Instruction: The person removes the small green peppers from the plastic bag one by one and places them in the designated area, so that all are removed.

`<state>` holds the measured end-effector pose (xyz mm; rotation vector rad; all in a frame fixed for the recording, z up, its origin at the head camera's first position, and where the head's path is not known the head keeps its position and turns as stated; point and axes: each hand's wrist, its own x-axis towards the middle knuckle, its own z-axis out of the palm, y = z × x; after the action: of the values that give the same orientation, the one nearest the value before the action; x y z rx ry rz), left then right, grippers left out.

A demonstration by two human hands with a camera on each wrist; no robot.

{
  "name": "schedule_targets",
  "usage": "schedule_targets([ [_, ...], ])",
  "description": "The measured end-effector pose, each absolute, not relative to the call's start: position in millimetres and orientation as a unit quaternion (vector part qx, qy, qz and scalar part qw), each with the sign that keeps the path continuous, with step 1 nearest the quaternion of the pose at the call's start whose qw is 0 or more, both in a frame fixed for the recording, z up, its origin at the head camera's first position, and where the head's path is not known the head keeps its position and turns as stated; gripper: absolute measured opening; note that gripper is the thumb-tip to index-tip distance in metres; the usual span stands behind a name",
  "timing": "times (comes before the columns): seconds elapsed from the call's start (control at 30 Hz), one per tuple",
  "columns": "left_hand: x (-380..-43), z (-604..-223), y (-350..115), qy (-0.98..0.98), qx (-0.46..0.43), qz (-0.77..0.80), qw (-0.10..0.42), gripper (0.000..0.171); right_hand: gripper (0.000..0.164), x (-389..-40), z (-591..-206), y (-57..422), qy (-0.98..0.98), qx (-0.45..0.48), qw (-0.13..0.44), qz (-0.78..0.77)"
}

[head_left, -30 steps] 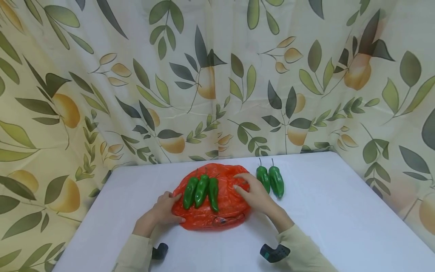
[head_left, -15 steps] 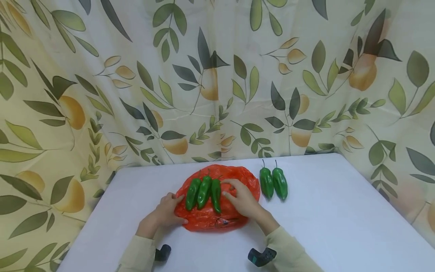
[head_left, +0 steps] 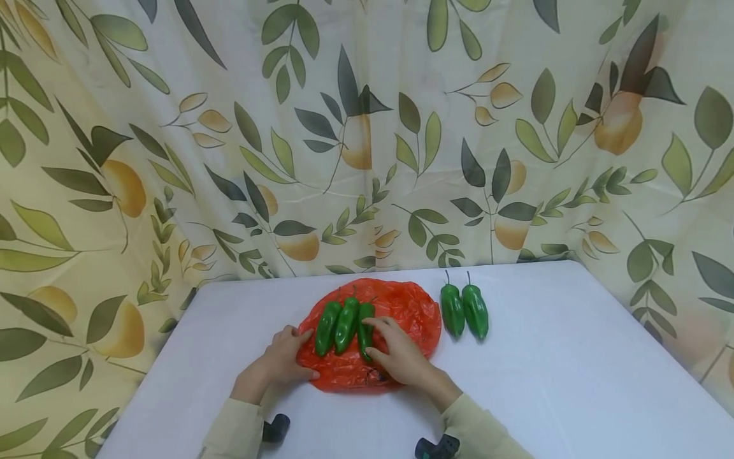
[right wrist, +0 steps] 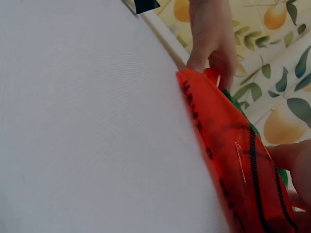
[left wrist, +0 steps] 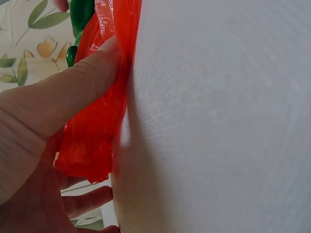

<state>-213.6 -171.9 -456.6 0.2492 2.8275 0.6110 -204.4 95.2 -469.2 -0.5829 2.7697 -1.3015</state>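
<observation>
Three green chili peppers [head_left: 345, 326] lie side by side on a crinkled red plastic bag [head_left: 410, 306] spread on the white table. My left hand [head_left: 282, 358] holds the bag's left edge. In the left wrist view its thumb [left wrist: 77, 82] lies against the red plastic [left wrist: 90, 141], other fingers behind. Over the bag, my right hand [head_left: 401, 357] is at the rightmost of these peppers, its parted thumb and fingertips touching or nearly touching it. The right wrist view shows its fingers [right wrist: 291, 160] beside the bag [right wrist: 228, 131], with the peppers mostly hidden behind.
Two more green peppers [head_left: 464, 311] lie on the table [head_left: 550, 370] just right of the bag. A leaf-and-fruit patterned curtain [head_left: 367, 140] hangs behind the table and along its sides. Dark devices [head_left: 438, 447] sit at both wrists.
My right hand has moved left and slightly toward me, from the bag's right side to the rightmost pepper on it. My left hand stays at the left edge. The view shifts slightly.
</observation>
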Motion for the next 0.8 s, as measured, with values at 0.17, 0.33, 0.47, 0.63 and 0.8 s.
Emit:
schedule_targets([
  [0.17, -213.4, -456.7, -171.0, 0.968, 0.088, 0.207, 0.114, 0.091, 0.061, -202.4, -471.4, 93.0, 0.897, -0.19, 0.021, -0.398],
  [0.33, -213.3, -456.5, -170.8, 0.968, 0.091, 0.205, 0.11, 0.091, 0.064, -199.6, -472.2, 92.2, 0.903, -0.206, 0.031, -0.376],
  [0.47, -213.0, -455.5, -170.5, 0.968, 0.091, 0.207, 0.112, 0.091, 0.062, -199.0, -472.5, 92.3, 0.906, -0.21, 0.043, -0.366],
  [0.63, -212.9, -454.7, -170.3, 0.967, 0.088, 0.208, 0.115, 0.091, 0.062, -199.3, -472.7, 93.7, 0.904, -0.211, 0.055, -0.369],
  [0.8, -213.0, -455.4, -171.0, 0.968, 0.086, 0.207, 0.117, 0.09, 0.061, -202.3, -473.5, 96.1, 0.891, -0.211, 0.067, -0.396],
])
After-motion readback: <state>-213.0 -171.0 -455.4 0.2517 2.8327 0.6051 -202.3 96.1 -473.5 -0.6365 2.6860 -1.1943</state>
